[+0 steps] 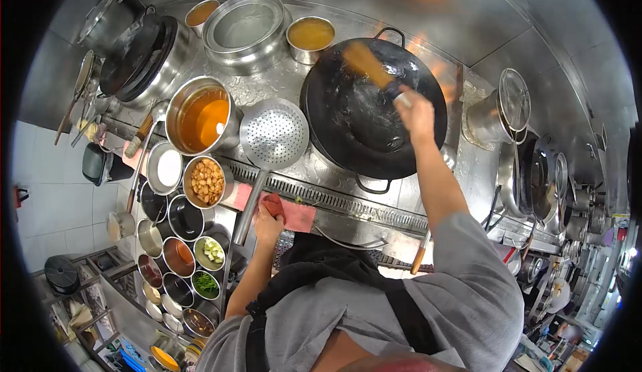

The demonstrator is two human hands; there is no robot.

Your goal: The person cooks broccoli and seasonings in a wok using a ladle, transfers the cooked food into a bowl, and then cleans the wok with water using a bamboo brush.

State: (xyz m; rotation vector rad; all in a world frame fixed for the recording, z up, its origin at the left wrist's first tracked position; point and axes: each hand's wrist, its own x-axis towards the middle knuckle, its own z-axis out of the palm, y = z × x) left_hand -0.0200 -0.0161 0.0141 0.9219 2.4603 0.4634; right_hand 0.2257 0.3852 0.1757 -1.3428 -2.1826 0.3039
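Note:
My right hand (418, 114) is closed round the dark-banded handle of a bamboo wok brush (368, 64), whose bristles are smeared by motion. The brush is over the upper part of a large black wok (361, 125), wet and shiny inside. Flames show behind the wok's rim. Lower left of it, my left hand (267, 228) is closed on a crumpled red cloth (273, 205) beside a flat pink cloth (299, 217). Just left of that hand runs the handle of a perforated strainer ladle (274, 131), which lies on the steel stove top.
A pot of orange liquid (206, 121) and a bowl of brown chunks (207, 181) stand left of the strainer. Several ingredient tins, including chopped greens (205, 284), sit lower left. Behind are a water-filled pot (244, 28) and a tin of yellow liquid (311, 34).

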